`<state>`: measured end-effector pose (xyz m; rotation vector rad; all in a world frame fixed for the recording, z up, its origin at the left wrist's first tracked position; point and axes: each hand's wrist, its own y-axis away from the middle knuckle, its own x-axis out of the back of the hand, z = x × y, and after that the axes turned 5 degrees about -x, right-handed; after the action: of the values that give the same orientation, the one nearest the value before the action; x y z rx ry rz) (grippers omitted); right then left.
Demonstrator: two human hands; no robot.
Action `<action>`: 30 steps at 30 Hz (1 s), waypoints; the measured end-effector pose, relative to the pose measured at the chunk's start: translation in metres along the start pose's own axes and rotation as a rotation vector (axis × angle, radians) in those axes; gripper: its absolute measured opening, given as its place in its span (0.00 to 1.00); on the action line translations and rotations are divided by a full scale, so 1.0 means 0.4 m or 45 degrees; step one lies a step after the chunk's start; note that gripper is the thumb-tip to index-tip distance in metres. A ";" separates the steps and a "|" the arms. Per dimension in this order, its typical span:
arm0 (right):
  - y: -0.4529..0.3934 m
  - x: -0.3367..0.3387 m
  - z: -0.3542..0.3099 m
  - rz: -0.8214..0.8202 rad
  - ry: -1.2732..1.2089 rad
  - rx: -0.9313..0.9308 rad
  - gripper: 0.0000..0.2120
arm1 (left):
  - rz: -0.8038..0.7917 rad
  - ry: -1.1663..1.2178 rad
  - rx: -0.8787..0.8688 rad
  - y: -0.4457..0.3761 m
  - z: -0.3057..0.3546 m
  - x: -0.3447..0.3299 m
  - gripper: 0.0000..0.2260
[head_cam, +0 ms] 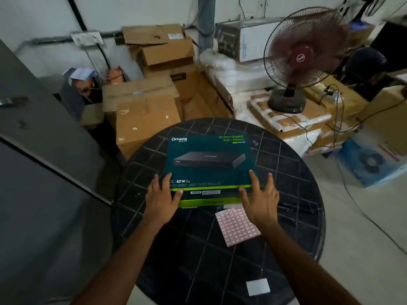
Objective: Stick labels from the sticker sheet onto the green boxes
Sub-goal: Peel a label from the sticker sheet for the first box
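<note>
A dark green box (pixel 209 159) with a bright green front stripe lies flat on the round black table (pixel 293 216), seemingly on top of a second green box whose front edge (pixel 209 202) shows beneath it. My left hand (pixel 160 199) holds the near left corner, thumb on the front face, fingers on top. My right hand (pixel 259 199) rests at the near right corner with fingers spread and straight. A pink-and-white sticker sheet (pixel 235 227) lies on the table just below my right hand, partly covered by my wrist.
A small white square (pixel 257 287) lies on the table's near edge. Several cardboard boxes (pixel 145 113) are stacked behind the table. A running red desk fan (pixel 301 58) stands at the back right with cables trailing. A grey cabinet (pixel 44 150) stands at the left.
</note>
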<state>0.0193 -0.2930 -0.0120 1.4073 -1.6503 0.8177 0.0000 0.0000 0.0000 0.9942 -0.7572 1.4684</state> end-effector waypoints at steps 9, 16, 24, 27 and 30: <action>-0.006 -0.017 0.027 -0.211 -0.402 0.099 0.51 | 0.008 0.430 -0.039 0.018 0.005 0.007 0.40; -0.029 0.128 -0.059 0.139 -0.395 0.386 0.43 | 0.421 0.375 -0.220 0.031 0.039 0.142 0.40; -0.067 0.351 -0.096 -0.047 -0.432 0.687 0.44 | 0.553 0.449 -0.408 0.055 0.054 0.303 0.41; -0.064 0.410 -0.108 -0.150 -0.410 0.717 0.41 | 0.492 0.354 -0.456 0.066 0.069 0.333 0.41; -0.052 0.441 -0.123 -0.183 -0.408 0.729 0.44 | 0.403 0.074 -0.514 0.084 0.094 0.339 0.41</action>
<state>0.0372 -0.3363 0.1664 2.1197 -1.5840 1.0756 -0.0258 0.0216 0.1407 0.5388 -1.1537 1.5211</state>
